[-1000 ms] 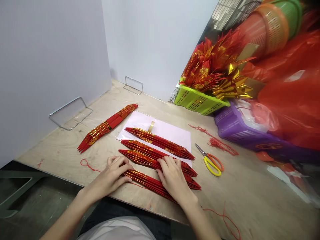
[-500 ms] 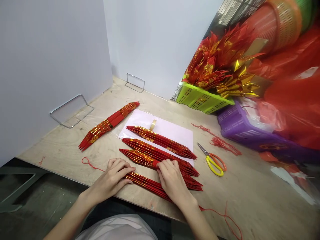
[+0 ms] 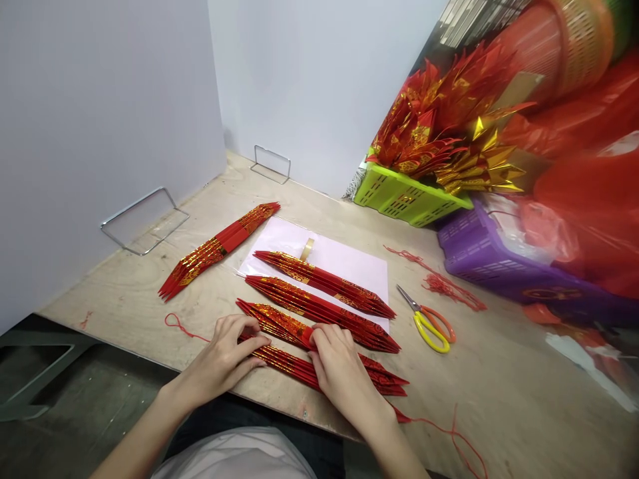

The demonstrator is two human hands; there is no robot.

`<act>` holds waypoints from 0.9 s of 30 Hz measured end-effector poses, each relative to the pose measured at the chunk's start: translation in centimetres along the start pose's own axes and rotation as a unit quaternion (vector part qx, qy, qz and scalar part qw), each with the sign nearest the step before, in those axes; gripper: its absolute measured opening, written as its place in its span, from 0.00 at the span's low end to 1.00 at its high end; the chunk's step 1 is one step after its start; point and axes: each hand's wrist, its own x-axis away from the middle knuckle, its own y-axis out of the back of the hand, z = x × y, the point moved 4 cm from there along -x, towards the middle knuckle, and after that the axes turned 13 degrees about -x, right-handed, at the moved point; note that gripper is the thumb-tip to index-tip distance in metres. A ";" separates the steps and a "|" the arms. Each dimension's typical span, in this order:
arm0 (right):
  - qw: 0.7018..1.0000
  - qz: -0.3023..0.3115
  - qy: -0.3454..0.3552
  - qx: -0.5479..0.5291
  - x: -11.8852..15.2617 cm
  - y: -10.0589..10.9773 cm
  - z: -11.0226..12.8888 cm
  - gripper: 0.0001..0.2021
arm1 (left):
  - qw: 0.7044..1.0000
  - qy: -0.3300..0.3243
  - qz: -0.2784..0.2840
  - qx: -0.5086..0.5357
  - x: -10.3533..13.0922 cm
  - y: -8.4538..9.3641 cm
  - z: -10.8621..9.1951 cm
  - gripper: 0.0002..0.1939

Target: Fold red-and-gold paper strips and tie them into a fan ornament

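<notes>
Nearest me on the table lies a pleated red-and-gold paper bundle (image 3: pixel 289 367). My left hand (image 3: pixel 227 356) holds its left part, thumb on the near side and fingers curled over the far side. Just beyond it is a second pleated paper bundle (image 3: pixel 279 324). My right hand (image 3: pixel 342 369) pinches the raised red middle of this one, its fingers closed; the palm covers part of both bundles. Farther off, two more pleated bundles (image 3: pixel 319 311) lie roughly parallel. Red string (image 3: pixel 456 436) trails from the nearest bundle's right end, and a string loop (image 3: pixel 174 322) shows at left.
Scissors (image 3: pixel 432 326) lie to the right, beside loose red strings (image 3: pixel 446 286). A pale sheet (image 3: pixel 349 266) is under the far bundles. Another bundle (image 3: pixel 219 249) lies at left. Wire stands (image 3: pixel 144 223) and green (image 3: pixel 399 199) and purple (image 3: pixel 499 266) baskets line the back.
My right hand has moved slightly toward me, pulling at the second bundle, whose right end has spread a little. My left hand has barely shifted on the nearest bundle.
</notes>
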 end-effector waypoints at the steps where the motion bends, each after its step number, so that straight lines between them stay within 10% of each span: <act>1: 1.000 0.002 -0.002 0.003 0.0 0.0 0.1 0.09 | 1.000 0.003 -0.008 -0.009 0.1 0.0 0.0 0.11; 17: 0.990 0.015 -0.001 -0.142 0.1 -0.5 0.2 0.19 | 0.996 -0.049 0.009 -0.072 -0.4 0.0 -0.3 0.10; 27: 0.995 0.104 0.009 -0.002 0.1 -1.1 0.2 0.27 | 0.995 -0.061 0.043 -0.062 -0.7 -0.1 -0.4 0.10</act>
